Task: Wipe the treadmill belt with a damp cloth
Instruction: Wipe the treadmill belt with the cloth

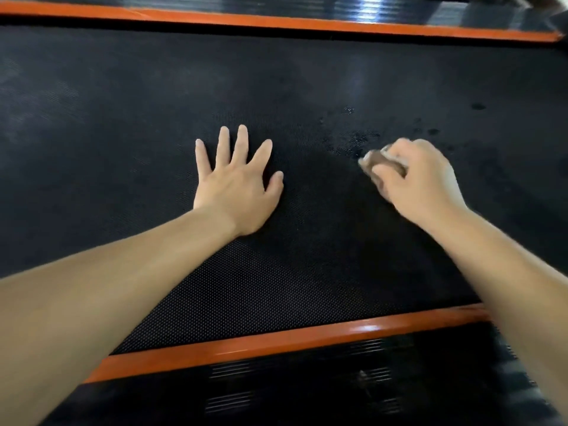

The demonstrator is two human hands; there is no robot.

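Observation:
The black textured treadmill belt (123,118) fills most of the view. My left hand (238,182) lies flat on the belt near the middle, palm down, fingers spread, holding nothing. My right hand (421,179) is to its right, fingers closed around a bunched brown-and-white cloth (379,159) pressed against the belt. Only the cloth's front edge shows past my fingers. Dark wet spots (356,138) dot the belt just beyond and to the right of the cloth.
An orange side rail (276,339) borders the belt on the near side, with a black ribbed foot rail (307,388) below it. A second orange rail (276,23) runs along the far side, backed by a shiny black deck strip.

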